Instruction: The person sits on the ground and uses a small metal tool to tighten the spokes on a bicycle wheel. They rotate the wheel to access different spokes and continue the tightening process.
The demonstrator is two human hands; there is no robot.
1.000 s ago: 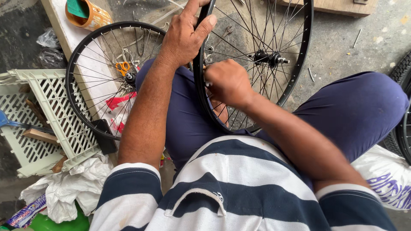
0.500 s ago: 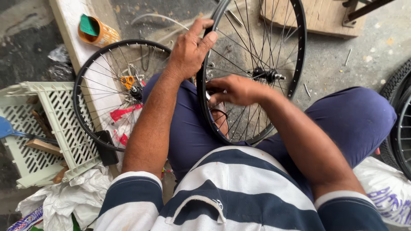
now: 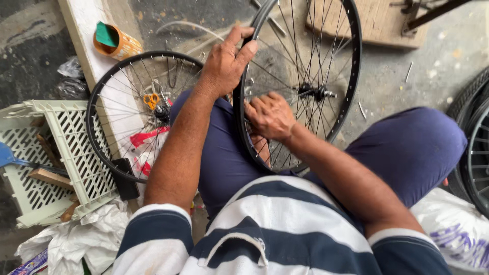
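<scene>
A: Where is the workpiece, and how is it held?

B: The black spoked bicycle wheel with bare metal rim (image 3: 333,66) stands upright between the seated person's knees, above the grey concrete floor (image 3: 438,66). The left hand (image 3: 224,63) has its grip closed over the top-left arc of the rim. The right hand (image 3: 270,116) is curled shut at the spokes near the lower-left rim; whether it pinches a small tool or a nipple cannot be told.

A: Handling properties?

B: Judged light and stiff as a hoop, though the thin steel spokes would likely bend under side load. Hold by the rim or the silver centre hub (image 3: 318,92), not by single spokes.

A: Appearance?

B: No tyre fitted; spokes radiate evenly. A second black spoked wheel (image 3: 99,147) leans just beside the left knee, near a pale green slotted plastic crate (image 3: 61,147).
</scene>
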